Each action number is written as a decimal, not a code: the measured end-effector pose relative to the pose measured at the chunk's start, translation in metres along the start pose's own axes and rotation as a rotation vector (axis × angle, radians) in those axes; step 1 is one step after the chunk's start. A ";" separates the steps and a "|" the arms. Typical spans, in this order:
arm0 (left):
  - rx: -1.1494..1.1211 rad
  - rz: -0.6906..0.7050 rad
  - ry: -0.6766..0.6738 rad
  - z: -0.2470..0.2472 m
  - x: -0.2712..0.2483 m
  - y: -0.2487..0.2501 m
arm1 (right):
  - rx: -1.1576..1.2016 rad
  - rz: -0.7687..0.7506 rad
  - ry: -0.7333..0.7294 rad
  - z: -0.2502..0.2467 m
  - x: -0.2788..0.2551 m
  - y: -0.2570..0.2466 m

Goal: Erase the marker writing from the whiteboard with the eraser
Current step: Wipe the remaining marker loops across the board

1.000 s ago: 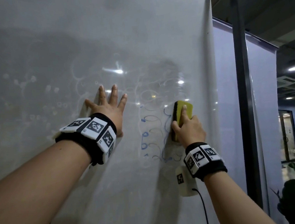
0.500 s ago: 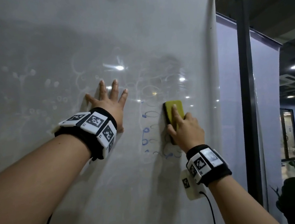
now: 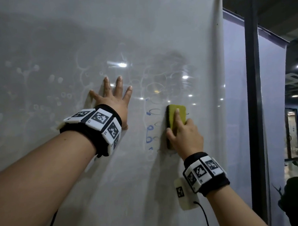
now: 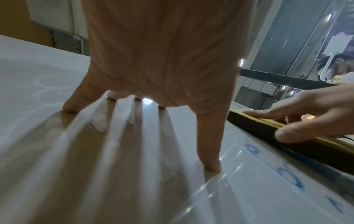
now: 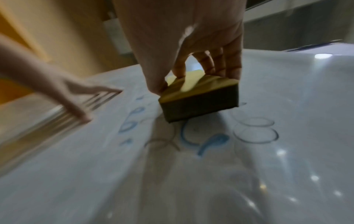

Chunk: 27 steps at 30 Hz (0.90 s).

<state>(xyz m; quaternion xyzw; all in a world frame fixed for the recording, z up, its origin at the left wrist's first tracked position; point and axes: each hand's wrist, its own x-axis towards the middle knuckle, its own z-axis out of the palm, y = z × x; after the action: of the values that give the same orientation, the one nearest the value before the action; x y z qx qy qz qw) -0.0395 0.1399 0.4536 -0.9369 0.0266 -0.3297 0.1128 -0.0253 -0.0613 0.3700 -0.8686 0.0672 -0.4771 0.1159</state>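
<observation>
Whiteboard (image 3: 66, 39): stood upright, filling the left and centre of the head view; faint wiped loops across its surface.
Left hand (image 3: 114, 102): lay flat on the board, left of the writing, fingers (image 4: 209, 145) straight and spread wide, tips touching the surface.
Marker writing (image 3: 148, 129): blue loops and dashes in a column, between the two hands, just left of the eraser.
Eraser (image 3: 175, 119): yellow back, dark felt face pressed on the board.
Right hand (image 3: 185, 136): held the eraser, thumb on its left edge, forefinger straight along its back, other fingers curled over the right edge.
Dark post (image 3: 255, 103): far right, beyond the board's edge.
</observation>
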 end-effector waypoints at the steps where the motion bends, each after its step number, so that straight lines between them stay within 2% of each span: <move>1: 0.001 0.000 0.001 0.000 0.001 0.000 | -0.030 -0.073 -0.001 0.002 -0.005 -0.001; 2: 0.000 0.001 0.002 0.001 0.001 0.000 | -0.055 -0.097 0.003 0.003 -0.006 0.004; 3: -0.002 0.004 0.004 0.001 0.001 0.000 | -0.056 -0.055 0.003 0.003 -0.003 0.011; 6: -0.006 0.011 0.012 0.001 0.000 -0.001 | 0.063 0.227 0.014 -0.001 0.007 0.027; 7: -0.008 0.011 0.011 0.001 0.000 -0.001 | 0.079 0.250 0.011 0.000 0.006 0.024; 8: -0.008 0.011 0.007 0.001 0.000 -0.001 | 0.072 0.217 0.007 0.002 0.003 0.018; 11: -0.009 0.008 -0.003 0.001 0.001 0.000 | -0.030 -0.025 0.002 0.007 -0.010 0.008; 12: -0.009 0.007 -0.004 0.000 0.001 0.000 | -0.056 -0.040 -0.002 0.006 -0.010 0.013; 15: -0.011 0.012 0.008 0.001 0.000 -0.001 | -0.009 0.162 -0.011 -0.004 0.004 0.032; 17: -0.014 0.014 0.010 0.001 0.000 -0.001 | 0.010 0.174 -0.016 -0.004 0.002 0.030; 20: -0.013 0.012 0.008 0.002 0.001 0.000 | -0.075 -0.072 -0.042 0.005 -0.020 0.017; 21: -0.015 0.012 0.010 0.002 0.002 0.000 | -0.109 -0.111 -0.043 0.008 -0.024 0.020; 22: -0.016 0.013 0.012 0.002 0.001 0.000 | -0.120 -0.083 -0.044 0.007 -0.022 0.026; 25: -0.019 0.017 0.014 0.002 -0.001 -0.001 | -0.019 0.175 -0.034 0.005 -0.013 0.034; 27: -0.018 0.018 0.010 0.003 -0.001 -0.002 | 0.019 0.140 -0.052 0.010 -0.021 0.020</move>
<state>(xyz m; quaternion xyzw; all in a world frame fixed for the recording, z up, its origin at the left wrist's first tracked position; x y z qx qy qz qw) -0.0384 0.1424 0.4512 -0.9360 0.0384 -0.3331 0.1073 -0.0285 -0.0742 0.3428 -0.8726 0.1200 -0.4459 0.1590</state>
